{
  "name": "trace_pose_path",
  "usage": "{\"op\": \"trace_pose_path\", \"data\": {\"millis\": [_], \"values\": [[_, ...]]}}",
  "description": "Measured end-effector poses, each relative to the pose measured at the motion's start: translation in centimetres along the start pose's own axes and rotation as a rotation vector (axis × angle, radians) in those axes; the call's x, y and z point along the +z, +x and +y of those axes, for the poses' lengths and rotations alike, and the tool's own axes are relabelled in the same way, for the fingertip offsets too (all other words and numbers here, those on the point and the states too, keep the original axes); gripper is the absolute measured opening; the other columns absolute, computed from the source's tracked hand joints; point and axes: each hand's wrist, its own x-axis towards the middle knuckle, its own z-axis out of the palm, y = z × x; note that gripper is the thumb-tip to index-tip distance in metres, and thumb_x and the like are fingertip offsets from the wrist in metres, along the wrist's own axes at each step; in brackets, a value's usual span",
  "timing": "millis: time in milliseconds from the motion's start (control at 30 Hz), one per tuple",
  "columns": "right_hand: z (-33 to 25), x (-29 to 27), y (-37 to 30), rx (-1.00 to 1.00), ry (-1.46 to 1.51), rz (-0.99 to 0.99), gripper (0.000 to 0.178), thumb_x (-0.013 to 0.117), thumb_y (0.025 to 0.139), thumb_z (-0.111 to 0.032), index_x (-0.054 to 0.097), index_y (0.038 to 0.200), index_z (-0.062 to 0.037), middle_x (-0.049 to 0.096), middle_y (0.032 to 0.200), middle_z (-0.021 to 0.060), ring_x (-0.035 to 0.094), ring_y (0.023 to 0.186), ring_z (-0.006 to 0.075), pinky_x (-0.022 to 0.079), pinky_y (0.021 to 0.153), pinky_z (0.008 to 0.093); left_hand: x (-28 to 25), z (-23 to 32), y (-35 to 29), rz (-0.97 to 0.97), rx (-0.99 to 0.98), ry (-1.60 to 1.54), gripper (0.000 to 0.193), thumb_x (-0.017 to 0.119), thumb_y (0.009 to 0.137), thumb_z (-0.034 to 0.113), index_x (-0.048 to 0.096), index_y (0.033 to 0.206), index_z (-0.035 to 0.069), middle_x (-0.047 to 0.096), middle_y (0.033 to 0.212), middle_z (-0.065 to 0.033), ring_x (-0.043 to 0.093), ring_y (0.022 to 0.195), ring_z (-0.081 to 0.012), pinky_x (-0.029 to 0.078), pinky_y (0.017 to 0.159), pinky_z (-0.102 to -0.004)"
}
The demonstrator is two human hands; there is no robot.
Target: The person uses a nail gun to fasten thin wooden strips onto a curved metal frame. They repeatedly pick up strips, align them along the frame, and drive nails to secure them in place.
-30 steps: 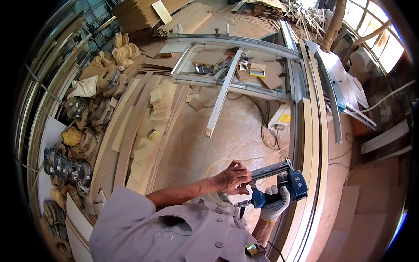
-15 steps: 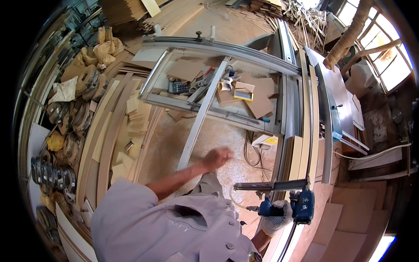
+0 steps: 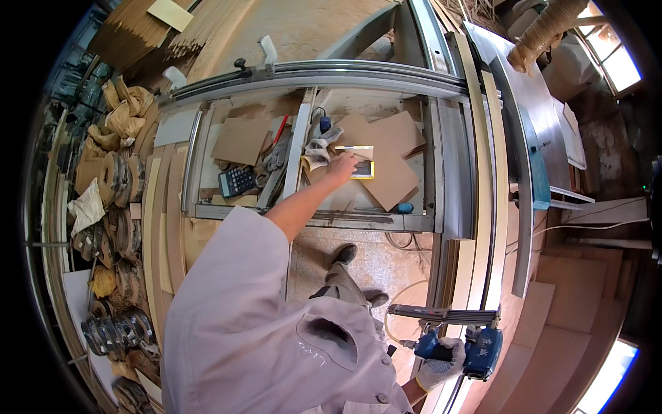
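Note:
My bare left hand (image 3: 342, 168) reaches onto the shelf inside the metal frame, its fingers drawn together at a small yellow-edged box (image 3: 364, 172) that holds dark strips, perhaps nails. What the fingertips grip, if anything, is hidden. Beneath the box lie brown board pieces (image 3: 393, 171). Beside the hand is a crumpled pale glove (image 3: 318, 148). On my right hand (image 3: 440, 370) is a white dotted work glove, closed around the handle of a blue nail gun (image 3: 483, 353). The gun's long dark magazine (image 3: 445, 315) points left, and a pale hose joins its handle.
A calculator (image 3: 236, 181) and a blue-handled screwdriver (image 3: 404, 208) lie on the shelf. Long wooden strips (image 3: 491, 207) run along the right side of the frame. A metal rail (image 3: 317, 74) crosses beyond the shelf. Dusty rolls (image 3: 118, 176) are piled at left.
My left hand has moved forward from over the floor to the box on the shelf. The view has shifted toward the shelf. My right hand still grips the nail gun.

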Motion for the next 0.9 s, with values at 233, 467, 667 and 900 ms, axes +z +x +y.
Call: {"op": "trace_pose_path", "data": {"millis": [233,467,667,900], "values": [[0.1,1.7,2.8,-0.093,0.014,0.035,0.022,0.052,0.101,-0.011,0.064,0.116,0.0017,0.062,0.092,0.0116,0.058,0.086,0.0201,0.052,0.083,0.0343,-0.5,-0.2,-0.1,-0.106,-0.198,-0.232,0.019,0.083,0.079,0.022,0.075,0.091,0.009,0.071,0.1,-0.0119,0.068,0.103,-0.0325,0.054,0.088,-0.0463],[1.8,1.3,4.3,-0.16,0.054,-0.057,0.032,0.055,0.097,0.0,0.06,0.129,-0.0014,0.063,0.096,0.0121,0.058,0.087,0.0206,0.055,0.082,0.0343,0.0,-0.1,-0.6,0.026,-0.255,-0.208,0.016,0.086,0.076,0.022,0.076,0.082,0.011,0.072,0.094,-0.0104,0.07,0.095,-0.0311,0.055,0.083,-0.0453],[2.6,1.2,3.5,-0.122,0.088,-0.035,0.026,0.055,0.1,-0.005,0.062,0.124,-0.0022,0.063,0.095,0.0112,0.059,0.088,0.0194,0.054,0.083,0.0347,-0.4,-0.6,-0.3,-0.013,-0.35,-0.374,0.018,0.087,0.075,0.021,0.076,0.084,0.011,0.073,0.082,-0.0089,0.071,0.081,-0.0295,0.055,0.074,-0.0451],[3.9,0.8,2.4,-0.185,-0.042,-0.06,0.041,0.065,0.09,0.006,0.058,0.129,-0.002,0.063,0.096,0.0082,0.059,0.087,0.0178,0.054,0.082,0.0319,-1.4,-0.5,-0.1,0.106,-0.397,-0.555,0.018,0.083,0.078,0.021,0.077,0.091,0.01,0.077,0.088,-0.0094,0.074,0.083,-0.026,0.055,0.072,-0.0405]]}}
